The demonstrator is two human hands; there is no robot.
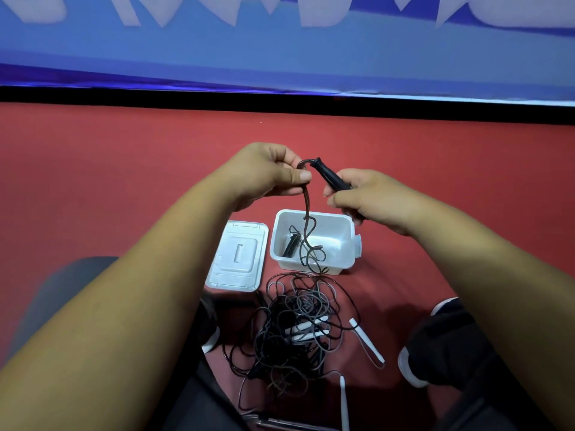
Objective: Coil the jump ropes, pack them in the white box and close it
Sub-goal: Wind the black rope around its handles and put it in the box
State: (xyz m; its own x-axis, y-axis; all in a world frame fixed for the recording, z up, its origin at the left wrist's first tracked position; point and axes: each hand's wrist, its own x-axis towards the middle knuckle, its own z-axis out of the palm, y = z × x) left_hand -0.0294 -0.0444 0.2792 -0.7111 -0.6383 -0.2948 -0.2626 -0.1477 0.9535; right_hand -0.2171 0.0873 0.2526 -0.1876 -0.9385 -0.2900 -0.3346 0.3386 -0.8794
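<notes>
While the black jump rope is only partly in the white box (pixel 337 233), the main risk sits in the tangle of ropes (pixel 295 325) on the red floor (pixel 124 181), just on your side of the box.

Risks, largest first:
- Tangle: several thin dark cords are looped through one another, with white handles (pixel 367 342) caught in and beside the heap. If you pull the held rope upward, I judge it would drag the neighbouring loops with it and tighten them into knots.
- Cord (pixel 306 203): it hangs from your hands above the box, drops inside, then appears to run over the near wall into the tangle. A hard tug could tip or slide the light box.
- Black handle (pixel 331 177): your right hand (pixel 364 197) is clamped round its lower end. Your left hand (pixel 267 172) pinches the cord between thumb and fingers where it bends out of the handle's top. That bend is sharp, so winding tightly here could kink the cord or make the coil spring open.

Containers:
- White box: open, upright on the floor below your hands. It holds a black ribbed handle (pixel 291 244) leaning at its left side and a few loose, uncoiled loops of cord. Most of the bottom is bare.
- Lid (pixel 238 255): lies flat just left of the box, nothing on it. A loop left over the rim would likely stop it seating.
</notes>
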